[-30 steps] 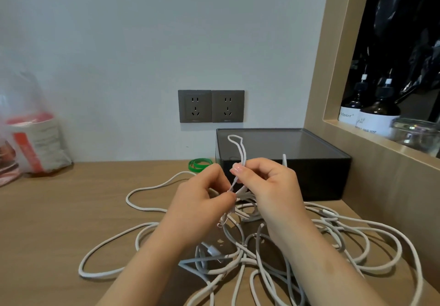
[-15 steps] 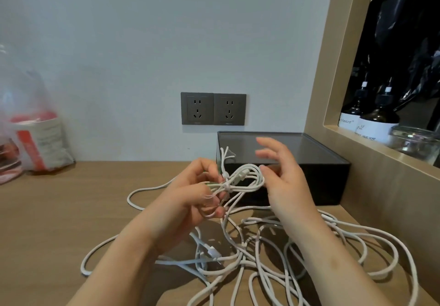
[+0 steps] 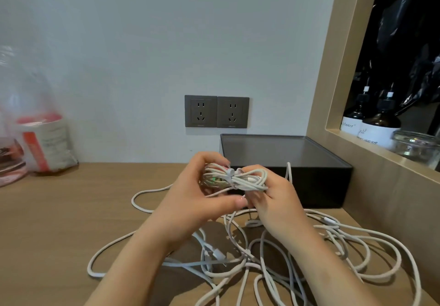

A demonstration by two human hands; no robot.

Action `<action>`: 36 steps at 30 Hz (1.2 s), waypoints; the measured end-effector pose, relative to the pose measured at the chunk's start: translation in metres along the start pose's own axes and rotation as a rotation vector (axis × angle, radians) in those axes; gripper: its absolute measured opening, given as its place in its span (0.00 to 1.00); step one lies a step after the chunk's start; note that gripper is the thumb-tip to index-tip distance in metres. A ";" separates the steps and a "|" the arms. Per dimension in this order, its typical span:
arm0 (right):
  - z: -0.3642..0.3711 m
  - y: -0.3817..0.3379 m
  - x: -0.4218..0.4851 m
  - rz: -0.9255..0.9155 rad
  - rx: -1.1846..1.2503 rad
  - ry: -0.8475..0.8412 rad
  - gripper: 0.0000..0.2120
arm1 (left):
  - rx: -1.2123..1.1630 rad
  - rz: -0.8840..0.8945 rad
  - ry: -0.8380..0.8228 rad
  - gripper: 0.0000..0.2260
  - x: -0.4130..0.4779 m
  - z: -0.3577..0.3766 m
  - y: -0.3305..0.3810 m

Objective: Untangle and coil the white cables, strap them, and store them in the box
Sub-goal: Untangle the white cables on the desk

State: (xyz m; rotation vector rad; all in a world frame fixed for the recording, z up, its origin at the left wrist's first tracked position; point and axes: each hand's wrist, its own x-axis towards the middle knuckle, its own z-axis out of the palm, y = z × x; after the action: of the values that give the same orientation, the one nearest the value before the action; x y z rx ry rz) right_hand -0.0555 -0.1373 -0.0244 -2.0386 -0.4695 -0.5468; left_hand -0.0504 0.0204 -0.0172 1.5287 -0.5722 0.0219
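Note:
A small coil of white cable [image 3: 234, 178], cinched at its middle by a white strap, is held above the wooden desk between both hands. My left hand [image 3: 197, 201] curls round its left end, thumb underneath. My right hand [image 3: 273, 201] grips its right end. A green band shows faintly behind the coil's left loops. A tangle of loose white cables [image 3: 273, 258] sprawls on the desk under my forearms. The open black box [image 3: 316, 186] stands just behind the coil, against the wall.
A double wall socket [image 3: 216, 111] sits above the box. A plastic bag with a red-and-white package [image 3: 42, 143] stands at the far left. At right, a wooden niche [image 3: 381, 155] holds dark soap bottles [image 3: 378, 124] and a glass jar [image 3: 416, 148].
The raised loop of cable has been gathered into a compact strapped bundle. My right hand, open half a second ago, now grips the bundle's right end. The green band is now hidden behind the coil.

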 end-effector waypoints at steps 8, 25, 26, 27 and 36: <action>0.000 -0.004 -0.001 0.075 0.022 0.029 0.16 | 0.495 0.188 0.173 0.16 0.003 0.005 -0.002; 0.014 -0.014 -0.008 -0.119 -0.394 -0.301 0.10 | 0.649 0.110 0.483 0.06 0.010 0.011 -0.017; 0.013 -0.015 -0.008 -0.145 -0.407 -0.304 0.10 | 0.705 0.111 0.467 0.05 0.010 0.010 -0.017; 0.011 -0.015 -0.008 -0.166 -0.417 -0.294 0.10 | 0.745 0.114 0.451 0.05 0.010 0.008 -0.017; -0.026 -0.007 0.000 -0.351 -0.364 0.135 0.10 | 0.690 0.183 0.087 0.07 0.004 -0.003 -0.003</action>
State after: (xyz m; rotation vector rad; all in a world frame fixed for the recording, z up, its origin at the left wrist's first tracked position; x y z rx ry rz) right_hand -0.0642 -0.1564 -0.0080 -2.2546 -0.6916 -1.0385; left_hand -0.0446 0.0221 -0.0183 2.1210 -0.6708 0.4651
